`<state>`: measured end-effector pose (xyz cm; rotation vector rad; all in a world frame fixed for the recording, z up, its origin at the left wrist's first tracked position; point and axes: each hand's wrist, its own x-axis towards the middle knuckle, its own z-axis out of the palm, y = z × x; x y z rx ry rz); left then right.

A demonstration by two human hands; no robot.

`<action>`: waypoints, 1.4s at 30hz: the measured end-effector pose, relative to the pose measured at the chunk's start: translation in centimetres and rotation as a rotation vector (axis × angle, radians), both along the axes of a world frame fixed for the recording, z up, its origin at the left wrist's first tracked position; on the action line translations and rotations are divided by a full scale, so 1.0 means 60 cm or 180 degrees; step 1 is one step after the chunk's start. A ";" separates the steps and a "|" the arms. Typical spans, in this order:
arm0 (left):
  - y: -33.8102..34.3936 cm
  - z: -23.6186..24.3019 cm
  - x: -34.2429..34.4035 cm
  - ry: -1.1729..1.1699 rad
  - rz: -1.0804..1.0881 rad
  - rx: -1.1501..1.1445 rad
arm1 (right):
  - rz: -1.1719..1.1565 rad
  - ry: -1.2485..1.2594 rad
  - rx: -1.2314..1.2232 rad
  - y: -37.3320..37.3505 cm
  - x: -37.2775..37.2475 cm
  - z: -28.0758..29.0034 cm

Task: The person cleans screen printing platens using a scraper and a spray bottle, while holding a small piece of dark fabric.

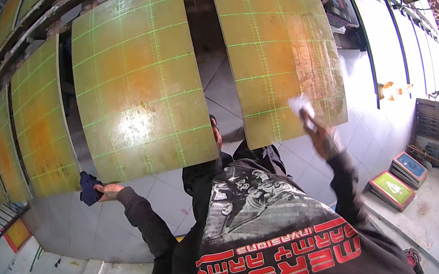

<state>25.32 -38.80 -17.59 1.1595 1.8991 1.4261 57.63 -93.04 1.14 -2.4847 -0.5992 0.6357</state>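
My left hand (110,191) grips a dark navy cloth (89,186) just off the lower left corner of a yellowish board with a green grid (135,75). My right hand (319,136), slightly blurred, holds a white crumpled cloth or pad (300,104) over the lower part of a second gridded board (260,53), which has orange staining and a glossy patch on its right side. The exact shape of the white thing is unclear.
More gridded boards (41,109) line the left on dark rails (53,25); pale boards (381,38) continue to the right. My legs stand on grey tiles (166,199) between boards. A ledge (422,218) at lower right holds framed screens (392,189) and small cards.
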 end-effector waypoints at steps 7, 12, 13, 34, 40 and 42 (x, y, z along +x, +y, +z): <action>0.070 -0.109 -0.127 0.0996 -0.0035 0.0224 | -0.0563 0.0164 -0.0634 0.061 -0.129 -0.022; -0.011 0.036 0.045 0.0074 0.0104 0.0181 | -0.0312 -0.0241 -0.1112 0.127 0.059 -0.083; -0.006 0.040 0.033 0.0093 0.0129 0.0175 | -0.0171 -0.0586 -0.0877 0.130 0.116 -0.124; -0.074 -0.098 -0.163 -0.1509 0.0200 -0.0819 | -0.0515 0.0168 -0.0249 0.039 -0.126 0.091; -0.044 -0.050 -0.026 -0.0904 0.0336 -0.1007 | -0.0965 0.0814 -0.1200 0.090 -0.177 0.083; -0.024 -0.057 -0.028 -0.0939 0.0162 -0.0942 | -0.0992 0.0564 -0.1056 0.083 -0.178 0.054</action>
